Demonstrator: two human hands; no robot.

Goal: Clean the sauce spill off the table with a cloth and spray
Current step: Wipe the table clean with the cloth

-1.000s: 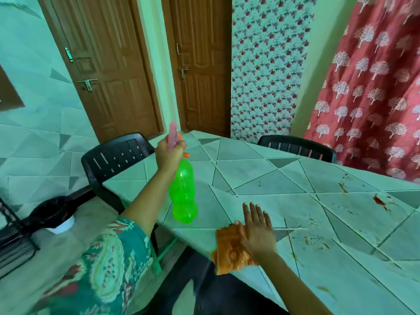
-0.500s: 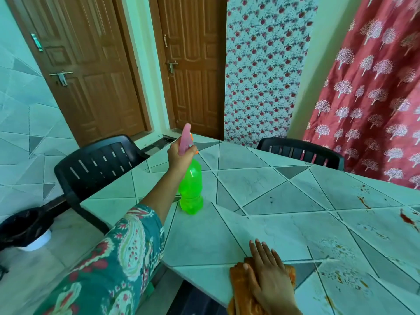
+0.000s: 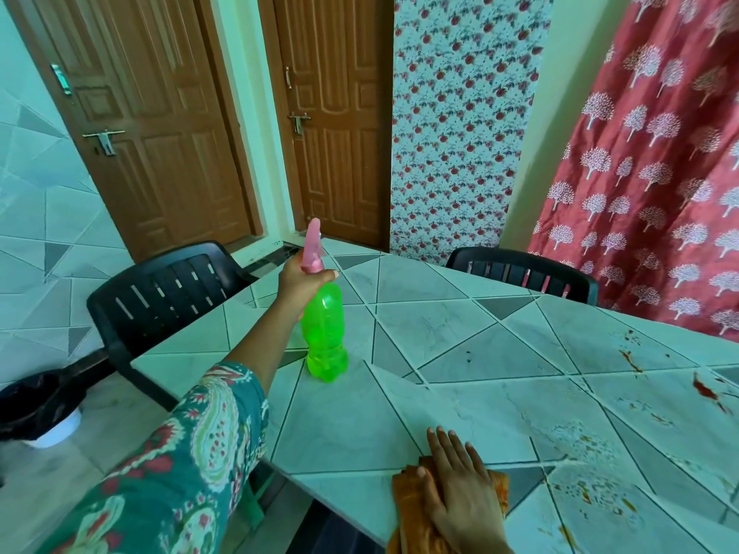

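Observation:
A green spray bottle (image 3: 324, 333) with a pink nozzle stands upright on the tiled table (image 3: 440, 325), toward its left side. My left hand (image 3: 299, 282) grips the bottle's neck just under the nozzle. My right hand (image 3: 460, 489) lies flat, fingers straight, on an orange cloth (image 3: 412, 509) at the table's near edge. Red sauce spill (image 3: 708, 387) streaks the table at the far right, with smaller specks and wet smears (image 3: 580, 437) to the right of the cloth.
A black plastic chair (image 3: 160, 285) stands at the table's left side and another black chair (image 3: 524, 273) at the far side. A black bin (image 3: 32, 409) sits on the floor at left. Two brown doors and red curtains are behind.
My left hand has brought the spray bottle down from the air and set its base on the table. My right hand stays pressed on the cloth; my view has shifted left.

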